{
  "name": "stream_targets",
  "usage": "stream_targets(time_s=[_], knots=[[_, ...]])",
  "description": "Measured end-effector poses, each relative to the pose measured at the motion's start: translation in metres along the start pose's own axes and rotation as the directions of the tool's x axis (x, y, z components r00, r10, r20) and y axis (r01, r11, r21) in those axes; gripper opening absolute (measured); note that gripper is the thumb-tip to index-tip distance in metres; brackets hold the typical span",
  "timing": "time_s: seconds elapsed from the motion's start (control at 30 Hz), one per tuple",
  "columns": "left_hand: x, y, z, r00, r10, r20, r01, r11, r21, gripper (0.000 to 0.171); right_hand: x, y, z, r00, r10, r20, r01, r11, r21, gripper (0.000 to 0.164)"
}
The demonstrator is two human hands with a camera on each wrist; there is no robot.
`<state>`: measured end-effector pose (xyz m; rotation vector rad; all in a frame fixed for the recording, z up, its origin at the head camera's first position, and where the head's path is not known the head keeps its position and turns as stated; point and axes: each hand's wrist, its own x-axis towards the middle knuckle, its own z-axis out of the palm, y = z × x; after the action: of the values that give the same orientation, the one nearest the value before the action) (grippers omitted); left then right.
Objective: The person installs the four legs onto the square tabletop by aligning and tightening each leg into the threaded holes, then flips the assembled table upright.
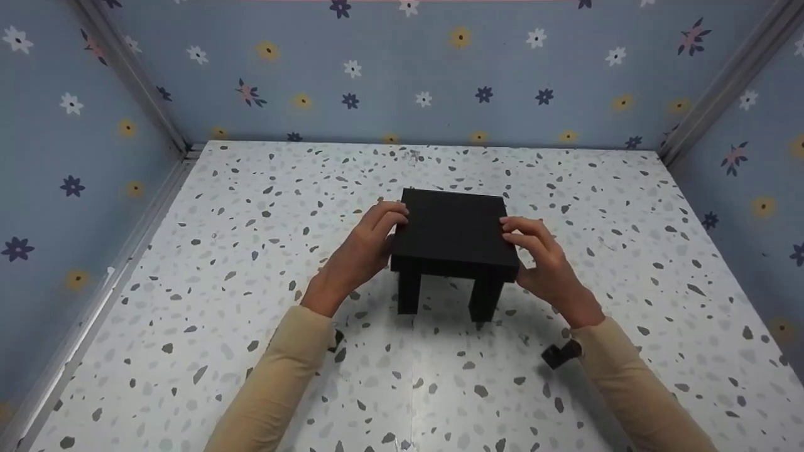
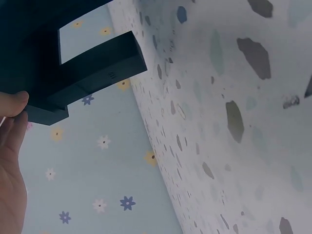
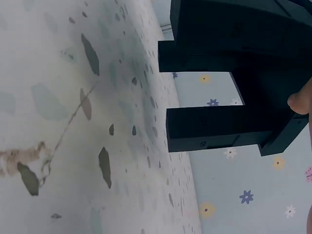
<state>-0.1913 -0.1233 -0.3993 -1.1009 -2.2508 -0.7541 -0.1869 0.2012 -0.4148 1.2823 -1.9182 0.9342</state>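
A small black stool-like table (image 1: 455,229) with a square top stands upright between my two hands, its legs pointing down. My left hand (image 1: 363,251) grips the left edge, fingertips on the top and thumb lower down at the side. On the opposite edge my right hand (image 1: 549,267) holds it the same way. In the left wrist view, the thumb and a finger pinch the rim near one black leg (image 2: 105,66). The right wrist view shows a fingertip (image 3: 300,102) on the underside, with the legs' ends close over the speckled surface.
The white, speckled tabletop (image 1: 251,213) spreads around the stool. Blue flowered panels (image 1: 389,69) rise at the back and both sides, with metal posts (image 1: 135,78) at the corners. A small black device (image 1: 561,354) sits by the right sleeve.
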Motion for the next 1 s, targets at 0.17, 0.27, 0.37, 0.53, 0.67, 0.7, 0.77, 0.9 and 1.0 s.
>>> stream_targets(time_s=[0.17,0.27,0.37,0.53,0.67,0.7,0.77,0.9,1.0], knots=[[-0.001,-0.002,0.004,1.0,0.001,0.017,-0.001,0.999,0.044,0.04,-0.004,0.002,0.002,1.0,-0.011,0.009,0.011,0.999,-0.037,0.046],[-0.002,-0.003,0.006,0.999,-0.01,0.036,0.008,0.998,0.07,0.04,-0.006,0.003,0.003,1.0,0.001,0.011,-0.001,0.999,-0.053,0.06],[-0.003,-0.004,0.009,0.999,-0.018,0.05,0.013,0.996,0.089,0.038,-0.008,0.003,0.004,1.0,0.024,0.015,-0.023,0.998,-0.059,0.063],[-0.002,-0.004,0.012,0.999,-0.023,0.048,0.018,0.995,0.1,0.034,-0.011,0.006,0.006,1.0,0.012,0.002,-0.012,0.998,-0.067,0.043],[0.001,-0.005,0.013,0.999,-0.024,0.045,0.019,0.995,0.102,0.029,-0.012,0.01,0.006,1.0,0.009,0.002,-0.009,0.997,-0.083,0.029],[0.002,-0.006,0.013,0.999,-0.024,0.044,0.02,0.994,0.104,0.028,-0.012,0.011,0.006,1.0,0.015,0.007,-0.015,0.996,-0.087,0.028],[0.003,-0.006,0.014,0.999,-0.027,0.048,0.021,0.994,0.108,0.027,-0.012,0.013,0.006,1.0,0.02,0.013,-0.019,0.995,-0.095,0.026],[0.002,-0.007,0.015,0.998,-0.028,0.057,0.02,0.992,0.128,0.027,-0.014,0.013,0.007,0.999,0.007,0.033,-0.003,0.993,-0.114,0.021],[0.001,-0.007,0.016,0.998,-0.017,0.062,0.008,0.99,0.138,0.024,-0.016,0.013,0.007,0.999,-0.001,0.036,0.006,0.992,-0.125,0.018]])
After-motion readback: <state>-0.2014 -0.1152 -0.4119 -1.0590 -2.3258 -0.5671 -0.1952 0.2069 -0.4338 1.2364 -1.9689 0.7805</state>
